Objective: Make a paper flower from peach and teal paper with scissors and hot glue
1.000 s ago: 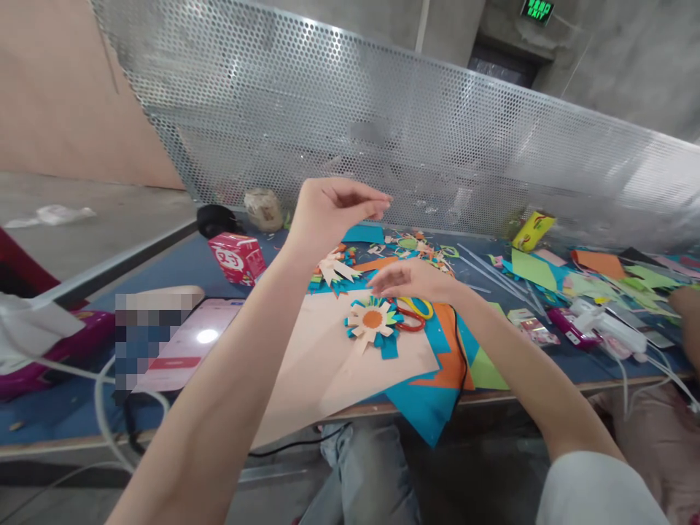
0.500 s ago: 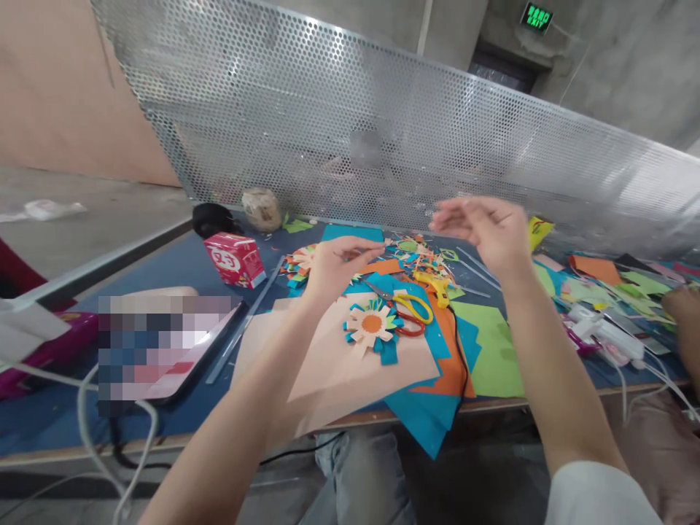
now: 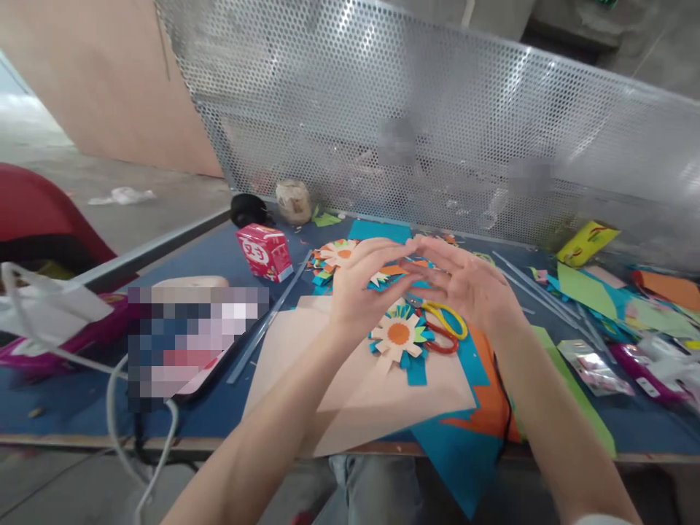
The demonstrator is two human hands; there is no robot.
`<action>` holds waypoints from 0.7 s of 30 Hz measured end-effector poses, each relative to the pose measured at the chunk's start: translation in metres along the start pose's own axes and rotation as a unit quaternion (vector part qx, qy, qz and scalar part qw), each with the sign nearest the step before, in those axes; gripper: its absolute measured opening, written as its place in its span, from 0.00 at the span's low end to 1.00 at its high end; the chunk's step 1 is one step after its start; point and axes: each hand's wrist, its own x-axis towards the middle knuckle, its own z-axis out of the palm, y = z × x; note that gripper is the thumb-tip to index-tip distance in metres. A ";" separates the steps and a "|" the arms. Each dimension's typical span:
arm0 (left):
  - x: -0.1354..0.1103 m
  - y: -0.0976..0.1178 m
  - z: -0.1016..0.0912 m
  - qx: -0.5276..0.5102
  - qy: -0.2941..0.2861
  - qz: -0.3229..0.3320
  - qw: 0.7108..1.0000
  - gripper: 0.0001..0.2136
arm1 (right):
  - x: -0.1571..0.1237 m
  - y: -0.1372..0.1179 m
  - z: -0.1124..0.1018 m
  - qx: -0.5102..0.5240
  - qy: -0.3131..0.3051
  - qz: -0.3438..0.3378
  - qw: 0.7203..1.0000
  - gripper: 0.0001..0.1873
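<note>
My left hand (image 3: 365,284) and my right hand (image 3: 469,283) hover over the middle of the table, fingertips meeting or overlapping. The fingers of both are stretched out, and I see nothing held in either. Below them lies a paper flower (image 3: 399,333) with an orange centre, peach petals and a blue fringe. Beside it, scissors (image 3: 449,321) with yellow and red handle loops rest on the paper, partly behind my right hand. Another paper flower (image 3: 337,253) sits behind my left hand. Peach paper sheets (image 3: 295,379) spread beneath, over blue paper (image 3: 456,459) and orange paper (image 3: 486,419).
A pink box (image 3: 266,253) stands at the back left, near a clear bag (image 3: 294,202). Clear glue sticks (image 3: 262,328) lie left of the paper. Green paper (image 3: 574,394) and a yellow packet (image 3: 588,243) are on the right. A perforated metal screen (image 3: 339,109) closes the back.
My hands have come together over the flower and scissors; before, they were apart with the right one raised higher. The view has turned slightly left.
</note>
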 end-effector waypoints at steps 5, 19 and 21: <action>-0.007 0.005 0.006 0.030 -0.047 0.013 0.998 0.08 | -0.009 0.018 0.004 0.009 0.011 0.020 1.000 0.35; -0.017 0.011 0.015 -0.167 -0.084 -0.216 0.958 0.03 | -0.019 0.015 0.006 0.047 0.017 -0.018 0.999 0.25; -0.018 0.009 0.018 -0.224 -0.090 -0.290 0.926 0.05 | -0.020 0.021 0.007 -0.005 0.068 -0.035 0.997 0.21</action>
